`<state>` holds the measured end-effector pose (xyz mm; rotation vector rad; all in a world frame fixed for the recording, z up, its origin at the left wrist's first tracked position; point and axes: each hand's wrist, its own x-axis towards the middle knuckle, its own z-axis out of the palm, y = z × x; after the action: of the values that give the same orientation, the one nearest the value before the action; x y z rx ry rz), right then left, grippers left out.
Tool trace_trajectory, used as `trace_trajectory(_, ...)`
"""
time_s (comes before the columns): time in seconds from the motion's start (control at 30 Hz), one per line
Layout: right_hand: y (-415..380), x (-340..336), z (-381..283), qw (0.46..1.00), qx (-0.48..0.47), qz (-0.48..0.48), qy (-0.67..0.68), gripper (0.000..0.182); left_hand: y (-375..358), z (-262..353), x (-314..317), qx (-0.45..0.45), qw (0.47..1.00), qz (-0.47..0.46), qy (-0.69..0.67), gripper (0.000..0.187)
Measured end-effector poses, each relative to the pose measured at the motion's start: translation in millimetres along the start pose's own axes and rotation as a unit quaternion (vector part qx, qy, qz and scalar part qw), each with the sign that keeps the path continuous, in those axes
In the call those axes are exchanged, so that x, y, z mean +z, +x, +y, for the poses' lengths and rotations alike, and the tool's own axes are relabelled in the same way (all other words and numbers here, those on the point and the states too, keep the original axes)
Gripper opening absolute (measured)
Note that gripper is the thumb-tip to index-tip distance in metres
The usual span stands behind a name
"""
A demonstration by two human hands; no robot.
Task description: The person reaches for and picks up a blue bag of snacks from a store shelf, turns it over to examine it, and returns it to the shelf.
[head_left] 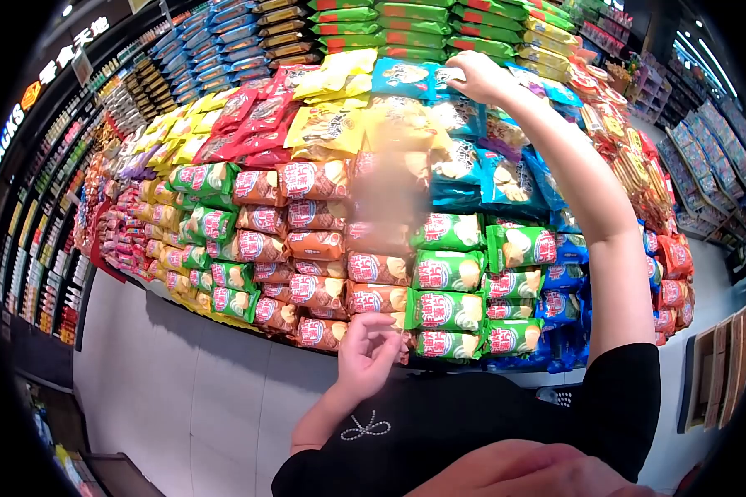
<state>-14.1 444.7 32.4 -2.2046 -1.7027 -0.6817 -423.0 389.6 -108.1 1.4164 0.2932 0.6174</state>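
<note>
My right hand (479, 76) reaches to the top of the snack pile. Its thumb and fingers are curled around the edge of a blue snack bag (446, 80). Another blue bag (404, 79) lies just left of it, beside yellow bags (327, 128). Lower down, my left hand (368, 354) is held at the front of the display with fingers loosely bent and nothing visible in it. Nearest to it are an orange-brown chip bag (375, 298) and a green chip bag (445, 309). A blurred patch hides part of the middle stack.
Green packs (414, 33) are stacked along the back. Red bags (261, 116) lie to the left, and dark blue packs (562, 277) to the right. Shelves of small goods (46, 224) line the left wall. Pale floor tiles (166, 364) show at the front left.
</note>
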Motion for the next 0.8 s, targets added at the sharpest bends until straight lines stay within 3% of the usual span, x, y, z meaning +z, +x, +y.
trace_trajectory(0.1,21.0,15.9,-12.5,1.000,0.002,-0.025,0.006,0.047,-0.4,-0.1,-8.2,0.006,1.000,0.013,-0.014,0.019)
trace_trajectory(0.2,35.6,31.7,-21.2,0.994,0.032,-0.092,-0.042,0.075,-0.6,1.8,-17.1,0.010,1.000,0.015,-0.016,0.020)
trace_trajectory(0.3,45.0,46.8,-22.5,0.994,0.058,-0.092,-0.013,0.079,0.1,1.6,-27.5,0.021,1.000,0.014,-0.013,0.020)
trace_trajectory(0.37,47.7,46.8,-23.8,0.994,0.068,-0.082,0.010,0.079,0.7,1.4,-34.8,0.036,0.999,0.011,0.001,0.020)
trace_trajectory(0.43,48.0,39.7,-23.8,0.987,0.137,-0.088,0.014,0.074,1.3,4.2,-40.8,0.041,0.999,0.014,0.011,0.020)
trace_trajectory(0.47,51.0,32.8,-21.6,0.989,0.119,-0.082,-0.012,0.069,1.7,5.9,-46.2,0.048,0.998,0.017,0.021,0.019)
trace_trajectory(0.63,56.1,10.3,-9.5,0.987,0.122,0.107,-0.001,0.066,5.9,5.1,-56.5,0.066,0.998,0.006,-0.014,0.022)
trace_trajectory(0.7,55.7,-9.6,-9.9,0.989,0.121,0.083,0.007,0.071,7.3,5.4,-59.5,0.071,0.997,-0.004,-0.011,0.022)
trace_trajectory(0.77,50.4,-42.5,-27.2,0.989,0.104,0.069,0.082,0.045,8.2,5.7,-61.6,0.073,0.997,-0.009,-0.008,0.022)
trace_trajectory(0.8,52.1,-42.4,-22.1,0.991,0.089,0.068,0.078,0.047,8.6,5.6,-62.1,0.070,0.997,-0.013,-0.008,0.022)
